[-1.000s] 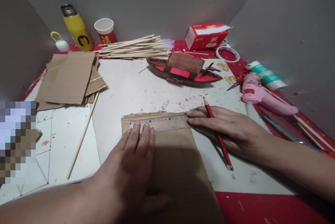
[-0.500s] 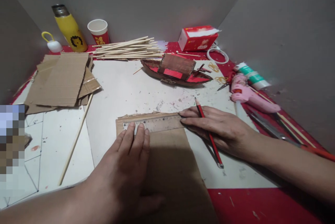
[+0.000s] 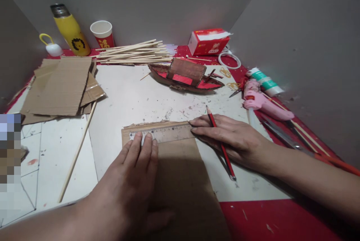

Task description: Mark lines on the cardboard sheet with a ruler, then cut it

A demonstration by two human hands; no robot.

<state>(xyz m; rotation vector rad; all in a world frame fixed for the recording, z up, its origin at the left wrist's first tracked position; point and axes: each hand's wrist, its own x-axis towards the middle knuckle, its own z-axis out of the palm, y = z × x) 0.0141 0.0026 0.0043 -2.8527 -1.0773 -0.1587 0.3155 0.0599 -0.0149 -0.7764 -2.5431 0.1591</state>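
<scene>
A brown cardboard piece [image 3: 182, 181] lies in front of me on the white board [image 3: 135, 98]. A steel ruler [image 3: 165, 133] rests across its top edge. My left hand [image 3: 132, 181] lies flat on the cardboard, fingers stretched out, fingertips pressing the ruler's left part. My right hand [image 3: 233, 139] lies at the ruler's right end, fingertips touching it. A red pencil [image 3: 221, 143] is tucked between its fingers, tip pointing towards me.
A red and brown model boat [image 3: 185, 77] sits beyond the ruler. Behind it lie several wooden sticks [image 3: 135, 51], a yellow flask [image 3: 70, 30], a paper cup [image 3: 102, 33] and a tissue box [image 3: 208, 42]. Cardboard sheets [image 3: 59, 85] lie left; a pink glue gun [image 3: 261, 100] and scissors [image 3: 284, 136] lie right.
Both hands stay in place on the ruler and cardboard. Only the view has drifted, sliding everything slightly to the left in the picture.
</scene>
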